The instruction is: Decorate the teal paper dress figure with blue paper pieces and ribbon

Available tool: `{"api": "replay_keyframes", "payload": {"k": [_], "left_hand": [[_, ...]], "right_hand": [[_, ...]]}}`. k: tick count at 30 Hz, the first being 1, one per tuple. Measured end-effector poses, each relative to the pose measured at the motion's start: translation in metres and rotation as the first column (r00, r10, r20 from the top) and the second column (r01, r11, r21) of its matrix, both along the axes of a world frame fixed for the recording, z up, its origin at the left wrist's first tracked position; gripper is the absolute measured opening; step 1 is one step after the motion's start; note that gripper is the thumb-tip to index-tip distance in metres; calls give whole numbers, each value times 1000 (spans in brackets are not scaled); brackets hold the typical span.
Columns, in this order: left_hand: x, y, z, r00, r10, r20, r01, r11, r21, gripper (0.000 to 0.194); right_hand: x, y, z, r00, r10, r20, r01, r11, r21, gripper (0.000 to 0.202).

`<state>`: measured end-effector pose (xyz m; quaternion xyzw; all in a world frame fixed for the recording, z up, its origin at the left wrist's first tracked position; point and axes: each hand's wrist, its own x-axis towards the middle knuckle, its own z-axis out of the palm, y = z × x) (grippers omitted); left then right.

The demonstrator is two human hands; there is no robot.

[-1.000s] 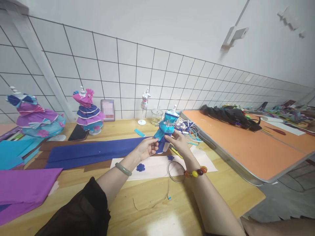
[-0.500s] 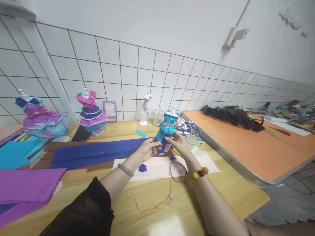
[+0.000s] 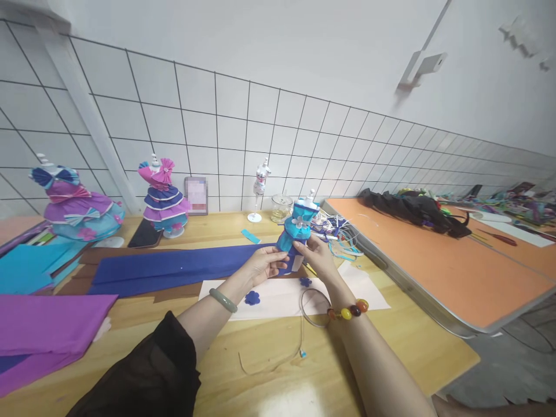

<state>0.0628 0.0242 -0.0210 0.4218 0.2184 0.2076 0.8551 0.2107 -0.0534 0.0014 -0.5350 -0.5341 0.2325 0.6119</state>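
Note:
A small mannequin in a turquoise and dark blue dress (image 3: 300, 217) stands before me, with pale flowers at its waist. My left hand (image 3: 267, 263) pinches the left side of the dress's skirt between thumb and fingers. On the other side, my right hand (image 3: 315, 253) is closed on the skirt's right side, its thumb in front; some fingers are hidden behind. Below the hands lies a sheet of pale paper (image 3: 273, 301) with a dark blue felt flower (image 3: 252, 297) and a smaller blue flower (image 3: 306, 282) on it.
A long blue cloth strip (image 3: 174, 266) lies to the left, near folded purple cloth (image 3: 47, 318). Two dressed mannequins, one being (image 3: 163, 197), a bare mannequin (image 3: 261, 179) and a glass cup (image 3: 281, 207) stand behind. Ribbon scraps (image 3: 343, 231) lie right, beside an orange table (image 3: 434, 255).
The view has shifted slightly. Both hands stay on the dress's skirt, with the left fingers slightly changed in position; the mannequin stands in the same place.

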Motion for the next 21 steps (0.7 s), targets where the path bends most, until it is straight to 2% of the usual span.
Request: {"api": "replay_keyframes", "payload": {"k": [6, 16, 21], "left_hand": [[2, 0, -3, 1000, 17, -3, -17, 1000, 13, 23], [1, -2, -2, 999, 33, -21, -32, 998, 48, 29], [2, -1, -7, 1000, 6, -2, -5, 997, 82, 30]], "right_hand": [[-1, -1, 0, 999, 44, -10, -44, 999, 2, 32], [4, 4, -6, 999, 25, -25, -25, 1000, 15, 30], [4, 4, -8, 999, 16, -43, -15, 1000, 27, 29]]}}
